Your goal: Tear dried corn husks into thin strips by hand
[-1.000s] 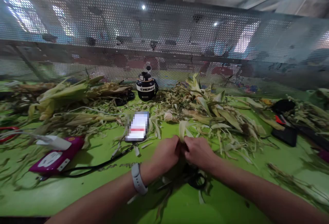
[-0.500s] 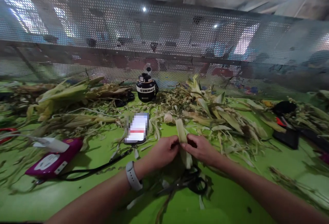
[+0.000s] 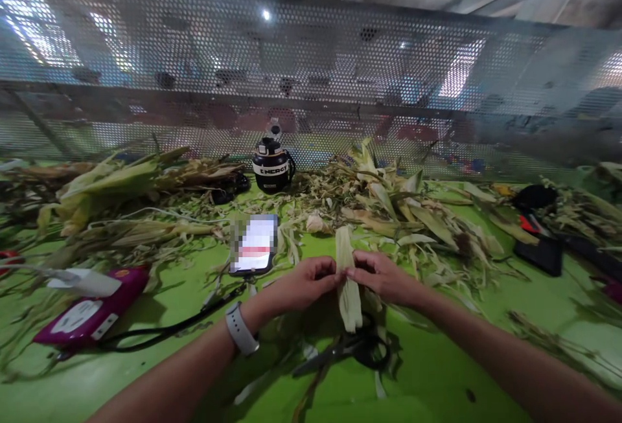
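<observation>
A pale strip of corn husk [image 3: 348, 303] stands lengthwise between my hands, pinched near its middle. My left hand [image 3: 311, 280] grips its left edge with thumb and fingers closed, a light watch band on that wrist. From the other side, my right hand [image 3: 381, 277] pinches the same strip, the two thumbs almost meeting on it. Below the strip's lower end, black-handled scissors [image 3: 373, 352] lie on the green table [image 3: 427, 371], their blades pointing left. The husk covers a small part of the scissors' handles.
Heaps of dry husk [image 3: 389, 203] spread behind my hands, with more husks [image 3: 111, 180] at the left. A lit phone [image 3: 255, 245], a black bottle [image 3: 272, 167] and a purple power strip [image 3: 97, 306] with a cable stand around. A perforated metal screen [image 3: 311, 54] crosses the back.
The husk strip now faces me more flatly and looks wider. My thumbs have come closer together on it. The whole view has shifted slightly.
</observation>
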Demonstrator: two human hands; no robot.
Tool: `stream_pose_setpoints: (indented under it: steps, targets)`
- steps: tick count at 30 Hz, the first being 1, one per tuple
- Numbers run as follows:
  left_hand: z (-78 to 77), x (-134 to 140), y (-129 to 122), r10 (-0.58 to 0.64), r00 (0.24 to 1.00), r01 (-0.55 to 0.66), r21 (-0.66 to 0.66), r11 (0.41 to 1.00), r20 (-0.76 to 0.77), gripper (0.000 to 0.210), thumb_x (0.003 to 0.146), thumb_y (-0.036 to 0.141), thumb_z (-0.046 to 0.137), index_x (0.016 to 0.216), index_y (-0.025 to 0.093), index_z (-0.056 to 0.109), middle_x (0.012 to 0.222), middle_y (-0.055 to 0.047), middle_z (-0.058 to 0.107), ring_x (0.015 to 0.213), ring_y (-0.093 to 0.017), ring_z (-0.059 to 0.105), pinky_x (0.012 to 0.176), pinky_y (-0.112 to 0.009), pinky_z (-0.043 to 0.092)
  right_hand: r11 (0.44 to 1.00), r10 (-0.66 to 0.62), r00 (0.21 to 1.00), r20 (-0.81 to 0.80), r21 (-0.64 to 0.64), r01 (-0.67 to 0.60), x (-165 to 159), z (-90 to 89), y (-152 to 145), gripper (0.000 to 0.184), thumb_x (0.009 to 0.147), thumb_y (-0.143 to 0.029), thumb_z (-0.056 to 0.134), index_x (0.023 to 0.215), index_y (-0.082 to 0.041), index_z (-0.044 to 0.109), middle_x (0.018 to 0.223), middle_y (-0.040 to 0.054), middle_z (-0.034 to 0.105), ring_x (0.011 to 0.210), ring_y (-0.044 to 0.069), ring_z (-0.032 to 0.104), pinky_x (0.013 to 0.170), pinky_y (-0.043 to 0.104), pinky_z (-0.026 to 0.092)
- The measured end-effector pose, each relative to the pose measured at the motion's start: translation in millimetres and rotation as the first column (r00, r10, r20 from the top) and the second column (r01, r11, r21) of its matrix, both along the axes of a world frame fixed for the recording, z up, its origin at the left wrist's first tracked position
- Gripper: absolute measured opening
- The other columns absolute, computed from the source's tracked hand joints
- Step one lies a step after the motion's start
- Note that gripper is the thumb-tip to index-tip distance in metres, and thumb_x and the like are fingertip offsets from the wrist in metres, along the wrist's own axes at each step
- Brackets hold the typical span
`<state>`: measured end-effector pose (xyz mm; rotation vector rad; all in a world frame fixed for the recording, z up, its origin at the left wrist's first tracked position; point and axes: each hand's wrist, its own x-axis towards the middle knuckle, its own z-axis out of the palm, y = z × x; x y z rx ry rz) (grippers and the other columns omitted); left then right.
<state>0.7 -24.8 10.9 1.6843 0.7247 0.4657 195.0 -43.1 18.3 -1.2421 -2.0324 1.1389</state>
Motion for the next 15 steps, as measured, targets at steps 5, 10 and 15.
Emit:
stream_pose_setpoints:
  steps: [5,10,15]
  targets:
    - [-5.8,-0.5,1.0,-0.011,0.999,0.011,-0.013,1.0,0.032,0.027,0.083,0.039,0.05,0.086,0.013,0.055,0.077,0.0,0.053,0.071,-0.013,0.047,0.07,-0.025,0.042,0.999,-0.013,0.998,0.059,0.05,0.01,-1.5,-5.5,-0.7,0.037,0.087,-0.047,0.044,0.077,-0.013,0.055,0.069,-0.0013,0.049,0.064,0.012,0.044,0.058,0.022,0.038]
    - [-6.7,-2.0,2.1,0.004,1.0,-0.005,0.06,0.998,0.007,0.027,0.083,0.039,0.049,0.085,0.013,0.055,0.075,0.0,0.051,0.07,-0.013,0.045,0.068,-0.026,0.041,0.995,-0.025,1.0,-0.003,0.096,0.025,-5.8,-11.2,-1.8,0.046,0.086,-0.057,0.041,0.077,-0.014,0.054,0.07,-0.0008,0.049,0.064,0.011,0.044,0.058,0.022,0.038]
    - [-7.2,-2.1,3.0,-0.012,0.998,0.011,0.013,1.0,0.066,0.029,0.082,0.042,0.049,0.083,0.014,0.054,0.072,0.001,0.05,0.067,-0.012,0.044,0.064,-0.024,0.04,0.986,-0.056,0.997,0.046,0.16,0.048,-8.0,-12.0,-2.5,0.051,0.084,-0.063,0.036,0.066,-0.016,0.046,0.063,-0.0027,0.041,0.058,0.01,0.037,0.052,0.022,0.032]
